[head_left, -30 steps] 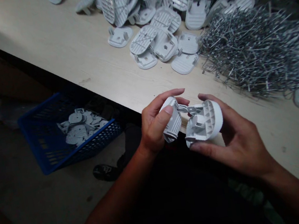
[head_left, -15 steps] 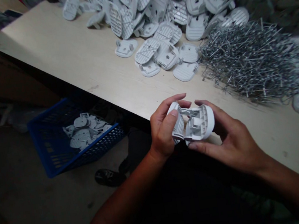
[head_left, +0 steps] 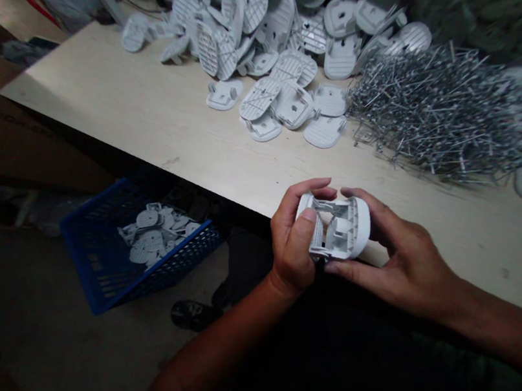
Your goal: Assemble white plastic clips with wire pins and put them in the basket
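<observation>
Got a ribbed white plastic hinged part [head_left: 342, 230] clamped between my left hand [head_left: 290, 243] and right hand [head_left: 392, 254], fingers wrapped round its curved shell, right at the edge of a pale wood-grain table [head_left: 147, 127], near a spiky heap of thin metal pins [head_left: 431, 121].

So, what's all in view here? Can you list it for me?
hinged plastic part: one, white, held between both hands
loose plastic parts: dozens, white, heaped on the table
metal pins: hundreds, grey, heaped on the table right of those parts
table: one, cream, in front of the person
mesh basket: one, blue, below the table edge
pale parts: several, pale grey, inside the basket
shoe: one, black, on the floor
left hand: one, gripping the part
right hand: one, gripping the part
</observation>
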Available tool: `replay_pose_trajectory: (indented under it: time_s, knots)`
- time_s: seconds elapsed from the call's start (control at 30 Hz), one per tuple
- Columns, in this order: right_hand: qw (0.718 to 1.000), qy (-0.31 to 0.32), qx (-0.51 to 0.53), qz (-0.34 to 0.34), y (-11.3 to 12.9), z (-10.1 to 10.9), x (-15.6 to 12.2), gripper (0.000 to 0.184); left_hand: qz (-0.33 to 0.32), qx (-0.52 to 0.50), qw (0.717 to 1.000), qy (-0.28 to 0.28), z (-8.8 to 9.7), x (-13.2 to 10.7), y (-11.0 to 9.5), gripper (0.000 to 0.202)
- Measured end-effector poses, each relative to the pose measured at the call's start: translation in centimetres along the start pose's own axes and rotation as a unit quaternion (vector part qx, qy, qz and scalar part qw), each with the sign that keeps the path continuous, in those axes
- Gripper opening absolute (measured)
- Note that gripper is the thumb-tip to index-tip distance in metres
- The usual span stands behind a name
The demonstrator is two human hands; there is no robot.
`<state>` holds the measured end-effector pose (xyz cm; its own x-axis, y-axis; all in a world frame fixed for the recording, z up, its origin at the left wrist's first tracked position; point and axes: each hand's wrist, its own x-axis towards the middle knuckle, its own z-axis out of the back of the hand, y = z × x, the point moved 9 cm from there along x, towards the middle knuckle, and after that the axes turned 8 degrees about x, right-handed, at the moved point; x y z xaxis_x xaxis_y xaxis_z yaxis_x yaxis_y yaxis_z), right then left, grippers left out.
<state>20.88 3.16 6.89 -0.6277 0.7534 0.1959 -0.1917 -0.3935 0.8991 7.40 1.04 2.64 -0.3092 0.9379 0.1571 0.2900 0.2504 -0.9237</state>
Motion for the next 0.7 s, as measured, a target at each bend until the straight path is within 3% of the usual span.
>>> replay_pose_trajectory:
  time_s: [0.23,0.33,0.43,0.57,0.7]
  knots:
    - [0.996,0.009,0.085,-0.019,-0.5,-0.8,1.3,0.091,-0.019,0.037,0.999,-0.019,0.6,0.9,-0.9,0.042]
    - [0.996,0.001,0.087,-0.007,-1.2,-0.3,1.3,0.093,-0.033,0.046,0.998,0.02,1.0,1.2,-0.5,0.05]
    - [0.998,0.029,0.023,0.043,-1.5,0.6,1.4,0.095,-0.026,0.067,0.995,0.069,1.5,1.3,0.3,0.063]
    - [0.982,0.119,-0.081,0.125,-1.5,1.0,2.3,0.09,0.07,0.146,0.981,0.11,1.8,2.1,3.1,0.067]
    - [0.972,0.149,-0.156,0.098,-3.4,0.9,3.7,0.092,0.079,0.238,0.959,0.133,1.6,4.7,4.5,0.066]
